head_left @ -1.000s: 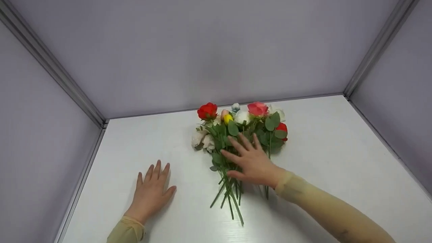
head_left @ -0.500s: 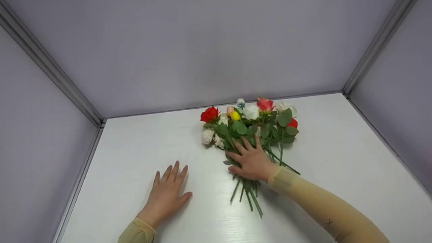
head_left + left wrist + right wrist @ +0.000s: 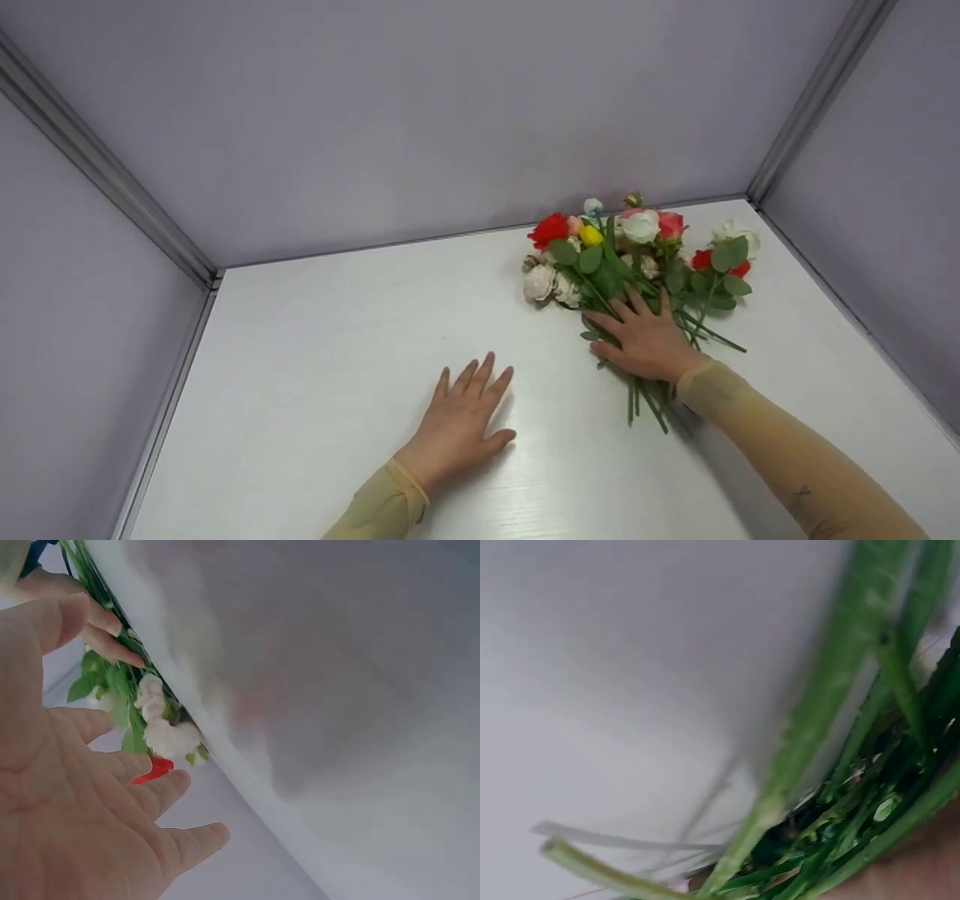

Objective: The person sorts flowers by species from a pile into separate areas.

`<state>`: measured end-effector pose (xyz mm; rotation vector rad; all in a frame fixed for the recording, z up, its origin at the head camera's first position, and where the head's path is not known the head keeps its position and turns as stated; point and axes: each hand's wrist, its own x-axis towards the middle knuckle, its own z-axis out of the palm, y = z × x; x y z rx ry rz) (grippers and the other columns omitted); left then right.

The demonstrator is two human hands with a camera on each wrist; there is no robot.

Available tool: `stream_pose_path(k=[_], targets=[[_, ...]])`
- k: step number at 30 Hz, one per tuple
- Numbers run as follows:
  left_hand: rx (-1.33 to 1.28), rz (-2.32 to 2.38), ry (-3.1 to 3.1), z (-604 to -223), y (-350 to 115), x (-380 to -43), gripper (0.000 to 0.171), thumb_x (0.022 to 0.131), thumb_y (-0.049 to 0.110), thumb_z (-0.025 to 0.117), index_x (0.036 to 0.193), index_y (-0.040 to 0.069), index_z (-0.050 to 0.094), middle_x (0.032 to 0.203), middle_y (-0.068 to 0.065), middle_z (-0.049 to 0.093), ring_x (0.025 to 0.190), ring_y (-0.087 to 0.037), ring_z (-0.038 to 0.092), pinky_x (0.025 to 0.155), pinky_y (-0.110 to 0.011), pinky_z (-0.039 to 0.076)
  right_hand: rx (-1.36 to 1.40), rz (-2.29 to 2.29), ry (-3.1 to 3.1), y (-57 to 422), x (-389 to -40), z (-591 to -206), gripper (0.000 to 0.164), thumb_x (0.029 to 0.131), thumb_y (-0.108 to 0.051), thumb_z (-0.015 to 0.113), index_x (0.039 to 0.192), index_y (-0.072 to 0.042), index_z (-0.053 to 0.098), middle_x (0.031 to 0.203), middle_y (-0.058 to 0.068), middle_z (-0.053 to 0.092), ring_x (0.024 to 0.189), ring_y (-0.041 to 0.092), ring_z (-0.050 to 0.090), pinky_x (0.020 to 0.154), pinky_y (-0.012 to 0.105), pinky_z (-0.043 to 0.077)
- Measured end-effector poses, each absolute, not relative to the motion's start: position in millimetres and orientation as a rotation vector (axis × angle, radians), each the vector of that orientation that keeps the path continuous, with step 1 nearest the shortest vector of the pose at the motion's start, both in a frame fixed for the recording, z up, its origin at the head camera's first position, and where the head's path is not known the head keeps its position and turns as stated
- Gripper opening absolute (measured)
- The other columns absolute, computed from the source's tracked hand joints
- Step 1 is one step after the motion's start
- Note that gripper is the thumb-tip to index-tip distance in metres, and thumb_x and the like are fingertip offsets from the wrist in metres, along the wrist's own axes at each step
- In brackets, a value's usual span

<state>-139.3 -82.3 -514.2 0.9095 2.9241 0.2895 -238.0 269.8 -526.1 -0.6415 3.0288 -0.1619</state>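
Yellow flower (image 3: 591, 235) (head view only) lies among leaves (image 3: 590, 260).

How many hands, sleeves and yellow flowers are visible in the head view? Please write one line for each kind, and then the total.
Hands: 2 (left hand, right hand)
Sleeves: 2 (left sleeve, right sleeve)
Yellow flower: 1
Total: 5

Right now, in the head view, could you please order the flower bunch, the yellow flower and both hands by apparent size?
1. Flower bunch
2. Left hand and right hand, too alike to rank
3. Yellow flower
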Motion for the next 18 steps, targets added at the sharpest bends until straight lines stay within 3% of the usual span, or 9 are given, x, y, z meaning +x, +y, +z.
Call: stream_pose_path(k=[3,18], targets=[[0.929,0.273,2.900,-508.3,-77.2,-124.7,0.086,0.096,0.059,0.062,0.165,0.022,0.024,0.169,-0.013,0.018,0.152,-0.034,0.024,0.118,-0.066,0.018,-0.651,-0.188,3.016,270.9,-236.0,-523.0,0.065,0.102,-0.065,0.044,0.158,-0.033,0.041,0.160,0.021,0.037,0.153,0.047,0.009,0.109,0.082,-0.004],[1.069,0.162,2.898,-513.0,-17.3,-127.2,0.085,0.098,0.066,0.054,0.165,0.027,0.019,0.170,-0.008,0.014,0.154,-0.031,0.019,0.120,-0.063,0.017,-0.556,-0.185,3.012,357.9,-245.5,-521.2,0.065,0.104,-0.062,0.043,0.160,-0.030,0.037,0.161,0.025,0.032,0.153,0.048,0.005,0.107,0.082,-0.005]])
